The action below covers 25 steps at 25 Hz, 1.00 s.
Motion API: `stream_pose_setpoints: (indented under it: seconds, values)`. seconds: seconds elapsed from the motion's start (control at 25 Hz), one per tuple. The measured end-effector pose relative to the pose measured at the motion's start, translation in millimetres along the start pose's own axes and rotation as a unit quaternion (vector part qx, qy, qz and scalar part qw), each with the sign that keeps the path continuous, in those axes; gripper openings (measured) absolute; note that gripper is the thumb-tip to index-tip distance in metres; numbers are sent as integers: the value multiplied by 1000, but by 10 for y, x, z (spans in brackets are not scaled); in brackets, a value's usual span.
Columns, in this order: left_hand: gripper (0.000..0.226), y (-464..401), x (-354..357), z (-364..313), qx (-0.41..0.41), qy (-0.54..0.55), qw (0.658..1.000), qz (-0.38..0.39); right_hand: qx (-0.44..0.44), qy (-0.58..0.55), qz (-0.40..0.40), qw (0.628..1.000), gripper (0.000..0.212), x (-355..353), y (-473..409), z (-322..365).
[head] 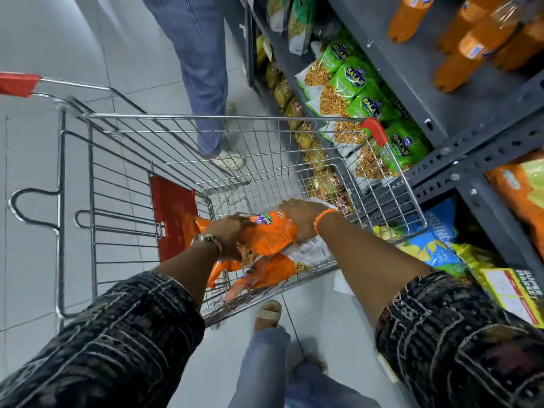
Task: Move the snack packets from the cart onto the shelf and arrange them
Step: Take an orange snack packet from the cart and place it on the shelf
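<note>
Sleeves of dark patterned fabric [123,343] fill the near edge, and both bare forearms reach down into the silver wire shopping cart [223,160]. Below the cart's near rim, a foot in a tan sandal [268,315] stands on the pale tiled floor [44,142].

Inside the cart, at its near end, the left hand [228,238], with a metal watch at its wrist, and the right hand [297,219], with an orange thread band at its wrist, close on opposite ends of one orange snack packet [269,234]; the fingers wrap its edges, so each hand is clamped on it. More orange snack packets [265,273] lie under it on the cart floor, and a white-backed packet [312,250] lies beside them under the right wrist. A red plastic flap [172,213] stands just left of the hands inside the cart.

Right of the cart stands the grey metal shelf [477,148]. Its tier level with the cart's far right corner holds a row of green snack packets [362,95]; the tier above them holds orange drink bottles [471,39]; blue and yellow packets [435,245] sit low, beside the cart's near right corner.

Beyond the cart's far rim, another person's legs in blue jeans [200,69] stand on the floor.
</note>
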<state>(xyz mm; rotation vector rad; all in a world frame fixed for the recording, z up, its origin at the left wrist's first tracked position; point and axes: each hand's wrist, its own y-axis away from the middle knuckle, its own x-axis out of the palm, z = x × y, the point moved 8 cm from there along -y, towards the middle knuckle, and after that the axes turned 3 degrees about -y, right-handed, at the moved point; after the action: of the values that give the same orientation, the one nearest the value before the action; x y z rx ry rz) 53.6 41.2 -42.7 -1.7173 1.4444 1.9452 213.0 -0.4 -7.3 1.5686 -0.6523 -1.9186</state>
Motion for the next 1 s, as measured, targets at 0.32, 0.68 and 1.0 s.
stream_pose_setpoints:
  seconds: [0.32, 0.68, 1.0]
  values:
    - [25, -270, -211, -128, 27, 109, 986, -126, 9, -56, 23, 998, 107, 276, -291, -289]
    - [35, -395, -2007, -943, 88, 34, 963, -253, 88, -525, -172, 829, 66, 25, 244, -1036]
    - [38, 396, -3540, -1834, 189, -50, 943, -268, 97, -681, -283, 668, 67, 777, 157, -1717]
